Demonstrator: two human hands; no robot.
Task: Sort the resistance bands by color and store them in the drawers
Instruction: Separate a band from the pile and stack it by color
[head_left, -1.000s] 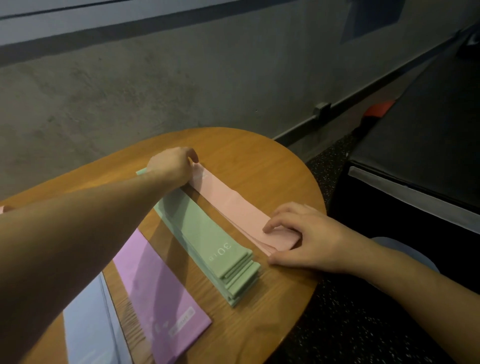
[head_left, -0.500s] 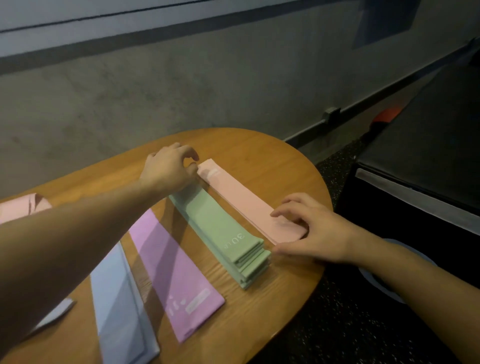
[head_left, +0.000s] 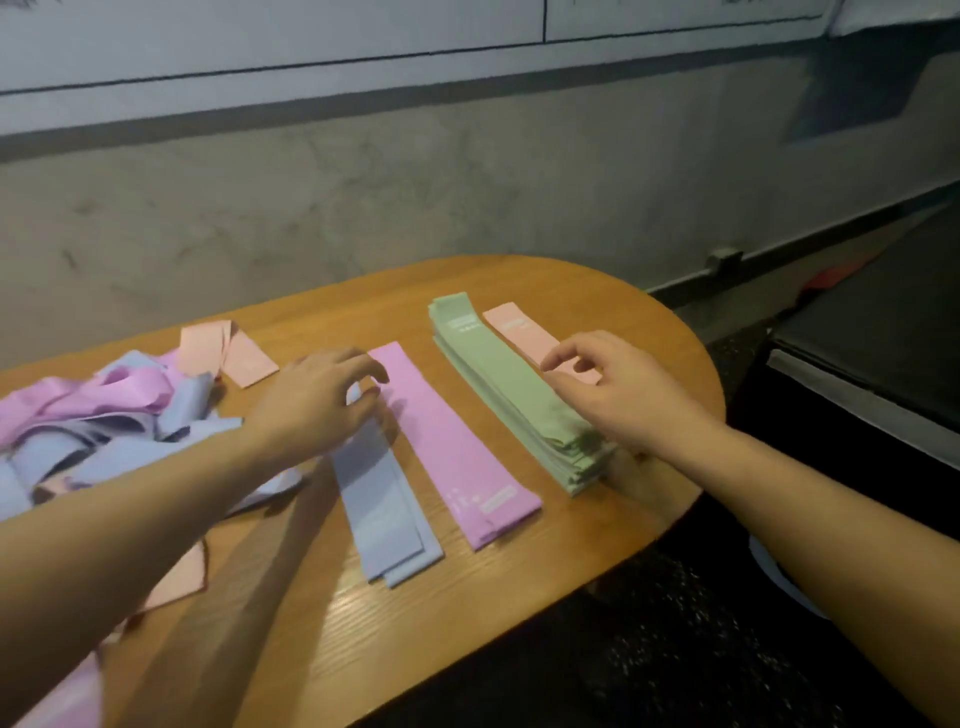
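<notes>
Four sorted band piles (head_left: 511, 395) lie under both hands (head_left: 311, 405)

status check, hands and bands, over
Left hand fingers on blue stack. Right hand open over pink stack, beside green stack. Unsorted pile remains; no drawers visible.

Both arms are bare and reach forward from the bottom of the view. The left arm comes in from the lower left and points up and to the right. The left hand (head_left: 311, 402) is palm down, with its fingers bent a little and its fingertips low. The right arm comes in from the lower right. The right hand (head_left: 618, 395) is palm down too, with loose, curved fingers spread out and the thumb tucked under.
</notes>
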